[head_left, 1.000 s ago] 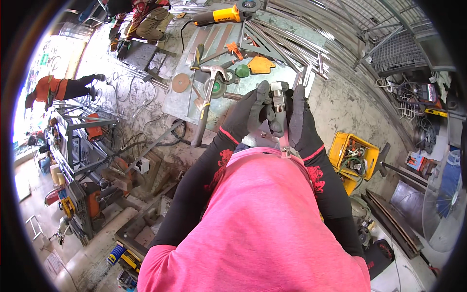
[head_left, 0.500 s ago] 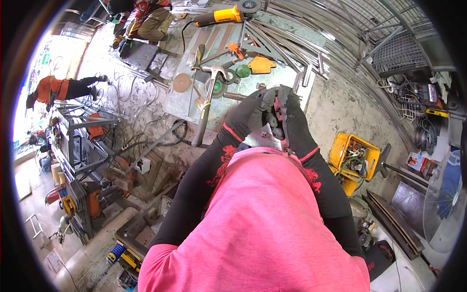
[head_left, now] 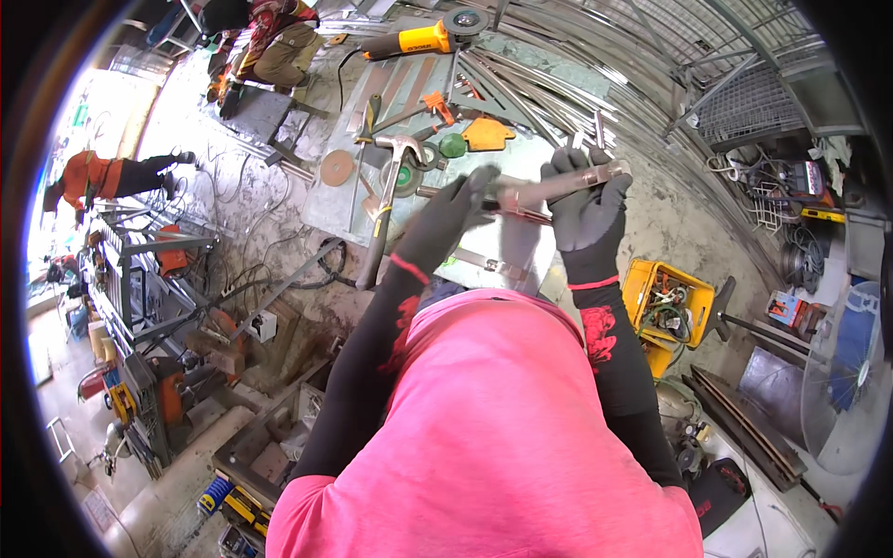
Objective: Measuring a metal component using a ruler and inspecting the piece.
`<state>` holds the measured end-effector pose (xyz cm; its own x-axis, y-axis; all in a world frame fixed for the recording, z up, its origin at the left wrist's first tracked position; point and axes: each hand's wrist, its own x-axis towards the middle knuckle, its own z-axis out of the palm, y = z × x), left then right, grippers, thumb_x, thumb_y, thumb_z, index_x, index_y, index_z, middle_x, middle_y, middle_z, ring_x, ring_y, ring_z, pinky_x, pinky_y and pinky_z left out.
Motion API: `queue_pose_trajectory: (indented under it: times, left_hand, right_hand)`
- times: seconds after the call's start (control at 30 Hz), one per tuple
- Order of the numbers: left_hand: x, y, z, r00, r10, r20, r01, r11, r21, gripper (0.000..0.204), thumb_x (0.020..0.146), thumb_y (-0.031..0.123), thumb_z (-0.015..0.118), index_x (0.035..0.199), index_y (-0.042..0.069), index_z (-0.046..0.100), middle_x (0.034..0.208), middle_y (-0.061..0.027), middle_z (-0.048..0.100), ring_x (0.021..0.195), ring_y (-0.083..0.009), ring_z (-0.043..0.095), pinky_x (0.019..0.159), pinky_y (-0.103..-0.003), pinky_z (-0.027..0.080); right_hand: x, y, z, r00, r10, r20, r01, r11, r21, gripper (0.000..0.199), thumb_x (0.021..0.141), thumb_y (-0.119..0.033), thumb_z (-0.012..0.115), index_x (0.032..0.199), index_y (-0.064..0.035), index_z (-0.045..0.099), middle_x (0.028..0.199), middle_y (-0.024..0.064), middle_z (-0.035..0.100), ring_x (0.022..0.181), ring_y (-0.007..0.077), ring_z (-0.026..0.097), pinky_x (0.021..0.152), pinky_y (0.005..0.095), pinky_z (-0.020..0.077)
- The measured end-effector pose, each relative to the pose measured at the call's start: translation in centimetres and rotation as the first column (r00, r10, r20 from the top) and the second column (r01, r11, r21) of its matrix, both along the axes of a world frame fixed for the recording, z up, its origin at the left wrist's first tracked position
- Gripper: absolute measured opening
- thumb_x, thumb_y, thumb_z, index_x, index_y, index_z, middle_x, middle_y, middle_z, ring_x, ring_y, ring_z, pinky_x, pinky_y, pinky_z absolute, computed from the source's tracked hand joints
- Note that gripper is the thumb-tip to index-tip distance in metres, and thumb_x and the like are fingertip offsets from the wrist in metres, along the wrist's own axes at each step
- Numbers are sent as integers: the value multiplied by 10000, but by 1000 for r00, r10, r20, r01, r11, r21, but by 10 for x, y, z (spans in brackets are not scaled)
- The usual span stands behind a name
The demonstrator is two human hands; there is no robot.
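Overhead, both dark-gloved hands grip one short silvery metal bar (head_left: 558,189) above the steel-topped workbench (head_left: 507,251), its long axis running left to right, the right hand (head_left: 588,200) fisted around its far end, the left hand (head_left: 453,216) clasping the nearer end.

A grey metal table (head_left: 335,209) carries the tools. A hammer (head_left: 386,200) lies near its centre, head toward 12 o'clock, handle running toward 6 o'clock. At 9 o'clock from the hammer head rests a brown grinding disc (head_left: 337,168). At 3 o'clock lie a green disc (head_left: 452,145) and an orange tool (head_left: 488,135). A yellow angle grinder (head_left: 423,37) lies at the 12 o'clock edge, and long steel bars (head_left: 530,88) spread toward 2 o'clock.
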<state>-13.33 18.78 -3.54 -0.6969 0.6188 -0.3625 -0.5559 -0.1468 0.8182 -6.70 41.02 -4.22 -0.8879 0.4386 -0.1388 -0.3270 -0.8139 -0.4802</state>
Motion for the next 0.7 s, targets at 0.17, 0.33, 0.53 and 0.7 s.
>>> queue_pose_trajectory:
  times: [0.17,0.33,0.53,0.7]
  left_hand:
    - [22,-1,-33,975,-10,223,-80,918,387,431,1135,374,587,1366,10,606,1382,-231,673,1212,-338,706,1012,-493,589]
    - [1,1,-2,992,125,16,-126,991,50,345,1140,214,546,1322,-72,612,1115,-184,752,972,-261,777,856,-391,650]
    - [-15,-2,32,964,140,-227,-175,974,-144,332,1109,127,566,1352,-85,644,1103,-139,759,907,-200,776,818,-327,650]
    - [-13,-1,36,961,145,-236,-187,968,-168,333,1098,99,546,1371,-77,620,1106,-142,762,928,-214,781,829,-328,644]
  right_hand:
    - [2,5,-6,971,66,-232,-112,975,-192,609,1058,-538,624,1540,-169,573,1620,140,554,1550,415,435,1298,679,288]
    - [20,-13,-3,973,118,-201,-161,963,-216,461,1112,-411,593,1465,-115,616,1581,167,560,1499,414,479,1278,694,311]
    - [31,3,-22,987,142,-74,-147,988,-58,384,1151,-303,550,1423,-33,578,1434,182,623,1378,398,584,1225,641,439]
    - [36,1,-22,990,139,-20,-139,989,-39,357,1146,-299,566,1384,-33,580,1327,188,670,1289,402,648,1172,618,502]
